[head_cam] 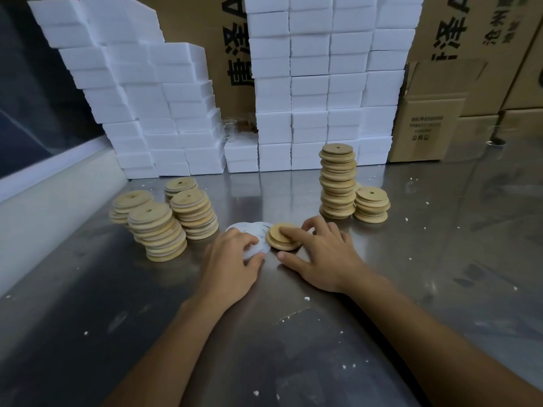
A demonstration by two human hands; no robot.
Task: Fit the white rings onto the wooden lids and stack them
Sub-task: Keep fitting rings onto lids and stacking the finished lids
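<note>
A single wooden lid (283, 237) lies flat on the steel counter (323, 333), and everything else is placed from it. It is a pale round disc with a stepped edge, a narrower tier sitting on a wider one. It looks stiff and light, best taken by its rim. The right hand (326, 254) rests over it, one straight finger pressing on its top, the thumb flat on the counter just in front of it.

Touching the lid's left side lies a small pile of white rings (249, 235), thin, flat and probably floppy and slippery, so likely easiest lifted by one edge. The left hand (235, 259) lies on them with fingers curled, seemingly pinching one.

Farther left of the lid stand four stacks of ringed lids (164, 230), white bands showing between the discs. Behind and right of the lid rise two stacks of bare lids (338, 183). Beyond those, white foam blocks (308, 83) and cardboard boxes (426, 121).
</note>
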